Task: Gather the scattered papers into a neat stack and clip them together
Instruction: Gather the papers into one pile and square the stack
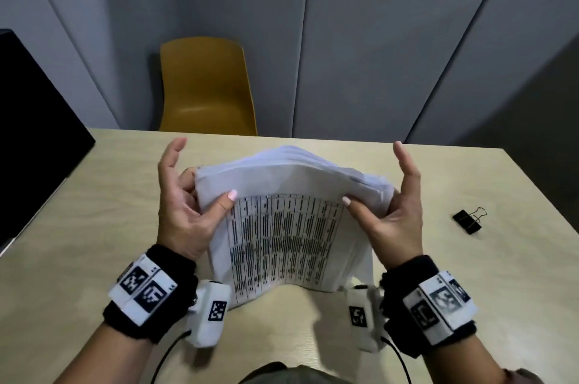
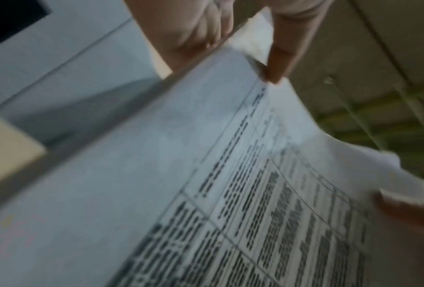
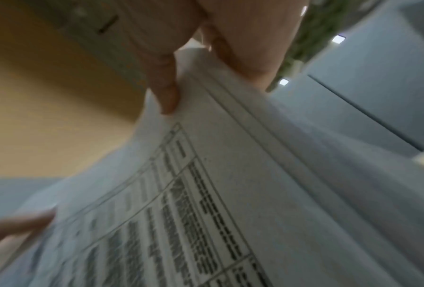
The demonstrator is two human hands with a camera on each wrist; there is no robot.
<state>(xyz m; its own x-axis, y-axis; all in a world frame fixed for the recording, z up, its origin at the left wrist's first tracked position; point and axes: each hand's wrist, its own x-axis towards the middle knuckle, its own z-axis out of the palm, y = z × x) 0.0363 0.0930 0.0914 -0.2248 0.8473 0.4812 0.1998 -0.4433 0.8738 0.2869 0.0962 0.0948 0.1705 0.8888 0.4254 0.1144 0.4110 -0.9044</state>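
Observation:
A stack of white papers (image 1: 288, 227) with a printed table on the front sheet stands on its lower edge on the table, leaning toward me and bowed. My left hand (image 1: 188, 205) pinches its left side, thumb on the front sheet, index finger raised. My right hand (image 1: 385, 211) pinches the right side the same way. The upper edges of the sheets are fanned and uneven. The left wrist view shows the printed sheet (image 2: 206, 194) with my thumb on it; the right wrist view shows the stack's edge (image 3: 255, 174). A black binder clip (image 1: 468, 220) lies on the table to the right.
The light wooden table (image 1: 94, 227) ends just beyond the papers. A mustard-yellow chair (image 1: 203, 86) stands behind it against grey wall panels. A black object (image 1: 34, 133) sits at the far left edge.

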